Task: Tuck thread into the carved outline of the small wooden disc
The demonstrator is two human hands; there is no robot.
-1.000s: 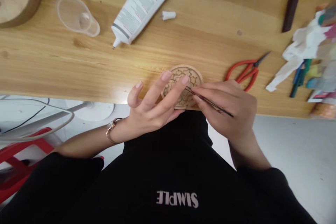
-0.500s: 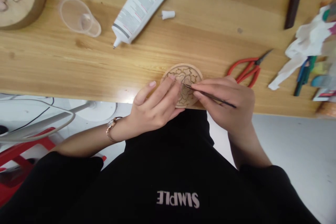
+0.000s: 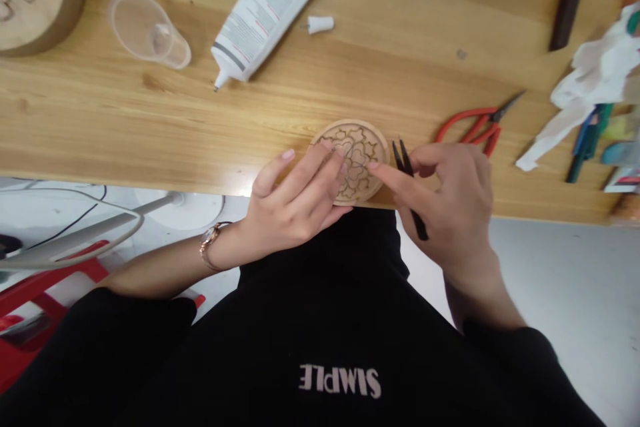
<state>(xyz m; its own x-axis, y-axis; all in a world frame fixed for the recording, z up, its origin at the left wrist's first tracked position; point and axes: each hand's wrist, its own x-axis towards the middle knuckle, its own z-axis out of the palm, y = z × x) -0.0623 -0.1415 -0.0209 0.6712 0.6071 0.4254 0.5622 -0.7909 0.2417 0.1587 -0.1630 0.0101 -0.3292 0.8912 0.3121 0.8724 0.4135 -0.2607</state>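
A round wooden disc (image 3: 358, 147) with a raised rim and wire-like outlines of flowers or leaves lies at the table's near edge. My left hand (image 3: 297, 203) rests over its left side, fingers stretched out, the fingertips on the pattern and part of the disc hidden beneath. Black tweezers (image 3: 403, 159) are held in my right hand (image 3: 445, 203), their tips apart and pointing away from me. The right index finger reaches out and touches the disc's right part.
On the wooden table (image 3: 150, 113) lie a white glue-like tube (image 3: 265, 13), its small white cap (image 3: 321, 25), a clear plastic cup (image 3: 150, 30), red-handled pliers (image 3: 475, 123), crumpled tissue (image 3: 580, 90) and a dark bar (image 3: 571, 0). A thick wooden round (image 3: 40, 0) stands far left.
My right hand has turned the tweezers from pointing at the pattern to upright beside the disc, and its index finger now reaches onto the disc. The left hand has barely moved.
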